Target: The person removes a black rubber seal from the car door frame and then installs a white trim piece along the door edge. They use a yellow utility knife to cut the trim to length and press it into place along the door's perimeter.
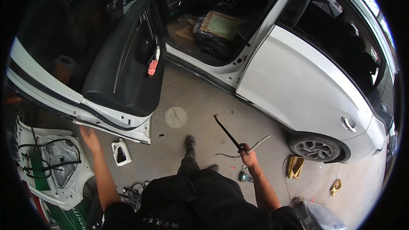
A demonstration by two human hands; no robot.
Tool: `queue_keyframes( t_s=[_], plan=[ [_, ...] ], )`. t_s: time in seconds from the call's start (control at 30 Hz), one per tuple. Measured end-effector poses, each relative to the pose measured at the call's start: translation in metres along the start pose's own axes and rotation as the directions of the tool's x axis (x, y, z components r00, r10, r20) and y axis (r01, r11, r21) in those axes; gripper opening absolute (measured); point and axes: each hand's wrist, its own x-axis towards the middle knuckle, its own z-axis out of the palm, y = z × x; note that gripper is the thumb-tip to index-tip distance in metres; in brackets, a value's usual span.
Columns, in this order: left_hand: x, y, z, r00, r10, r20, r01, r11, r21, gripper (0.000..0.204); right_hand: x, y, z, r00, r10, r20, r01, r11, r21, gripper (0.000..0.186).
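White, a loose panel (76,187) lies far left. The left hand (89,139), fingers outstretched, is at the open car door's (121,72) edge, contact unclear. Rightward, the right hand (248,155) curls its fingers round a black strip (227,132) and grey strip (260,143), off the car; work looks unfinished.

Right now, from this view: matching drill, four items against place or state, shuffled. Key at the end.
1. Right hand
2. White jug
3. Pink item
4. Larger gold container

A. On the floor, beside the rear wheel
B. Against the open door's black inner panel
C. Closed around a black strip
D. On the floor by the open door, dark opening showing

Pairs: 1-C, 2-D, 3-B, 4-A
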Motion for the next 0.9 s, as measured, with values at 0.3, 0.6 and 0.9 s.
queue_keyframes(
  t_s=[0.3,0.6,0.9],
  plan=[
    [0.001,0.059,0.049,0.976,-0.218,0.010,0.211,0.952,0.223,0.079,0.003,-0.048,-0.019,0.997,-0.070,0.027,0.057,0.941,0.333,0.038],
    [-0.062,0.078,0.080,0.992,-0.115,0.044,0.097,0.949,0.299,0.086,0.001,-0.072,-0.049,0.949,-0.314,0.007,0.309,0.937,0.160,0.039],
    [-0.165,0.054,0.200,0.032,-0.555,0.831,0.924,0.334,0.188,0.047,0.026,-0.118,-0.070,0.868,-0.493,-0.058,0.496,0.867,0.056,0.033]
  ],
)
